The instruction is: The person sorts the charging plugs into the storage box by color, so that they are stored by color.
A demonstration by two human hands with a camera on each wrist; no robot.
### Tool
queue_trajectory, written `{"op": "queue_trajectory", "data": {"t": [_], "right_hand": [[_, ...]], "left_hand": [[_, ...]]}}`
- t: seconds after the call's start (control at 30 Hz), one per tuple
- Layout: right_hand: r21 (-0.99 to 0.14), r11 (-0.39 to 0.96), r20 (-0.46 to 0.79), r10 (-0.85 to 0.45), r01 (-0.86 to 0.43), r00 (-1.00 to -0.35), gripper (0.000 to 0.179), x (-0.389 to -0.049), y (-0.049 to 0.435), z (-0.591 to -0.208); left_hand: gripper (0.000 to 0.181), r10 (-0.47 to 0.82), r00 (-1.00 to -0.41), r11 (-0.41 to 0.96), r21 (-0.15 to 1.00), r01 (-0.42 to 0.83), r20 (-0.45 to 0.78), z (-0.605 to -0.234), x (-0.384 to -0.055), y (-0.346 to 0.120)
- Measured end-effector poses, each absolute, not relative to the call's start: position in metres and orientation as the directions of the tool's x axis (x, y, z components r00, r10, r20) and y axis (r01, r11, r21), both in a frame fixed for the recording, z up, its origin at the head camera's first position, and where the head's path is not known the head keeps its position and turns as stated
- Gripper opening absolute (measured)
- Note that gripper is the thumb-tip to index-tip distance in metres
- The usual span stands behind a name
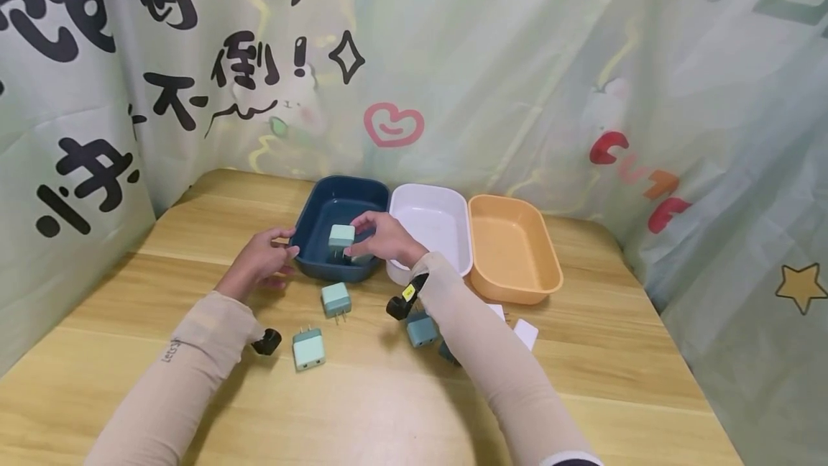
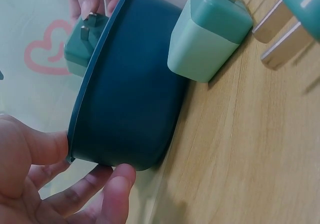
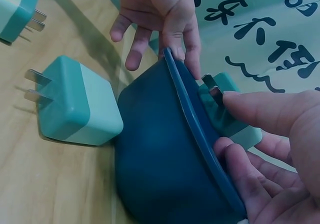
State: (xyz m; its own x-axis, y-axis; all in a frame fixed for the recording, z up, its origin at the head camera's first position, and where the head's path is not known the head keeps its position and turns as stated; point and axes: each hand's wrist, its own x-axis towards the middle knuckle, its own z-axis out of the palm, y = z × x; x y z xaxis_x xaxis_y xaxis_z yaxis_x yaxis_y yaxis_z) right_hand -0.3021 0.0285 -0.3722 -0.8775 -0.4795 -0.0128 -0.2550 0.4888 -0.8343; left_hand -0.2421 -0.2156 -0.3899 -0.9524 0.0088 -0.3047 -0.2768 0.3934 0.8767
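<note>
In the head view my right hand [image 1: 387, 237] holds a two-tone green plug charger [image 1: 341, 236] over the dark blue tray [image 1: 310, 267]. Its thumb lies by the metal prongs in the right wrist view, and the charger [image 3: 227, 109] hangs at the tray's rim. My left hand [image 1: 264, 257] grips the tray's left rim between thumb and fingers, as the left wrist view shows the hand [image 2: 55, 179] there. On the table before the tray lie two more green chargers, a nearer charger [image 1: 308, 349] and a farther charger [image 1: 336, 298].
A white tray [image 1: 430, 196] and an orange tray [image 1: 515, 293] stand right of the blue one. Blue chargers [image 1: 422, 329] and white chargers [image 1: 526, 334] lie near my right forearm, partly hidden by it. A printed curtain [image 1: 485, 92] hangs behind the table.
</note>
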Motion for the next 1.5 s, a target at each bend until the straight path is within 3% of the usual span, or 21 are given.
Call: {"op": "queue_trajectory", "data": {"t": [1.5], "right_hand": [[-0.782, 0.570, -0.055, -0.468, -0.254, -0.882, 0.049, -0.325, 0.019, -0.372]], "left_hand": [[0.056, -0.006, -0.950, 0.401, 0.870, -0.288, -0.312, -0.392, -0.243, -0.218]]}}
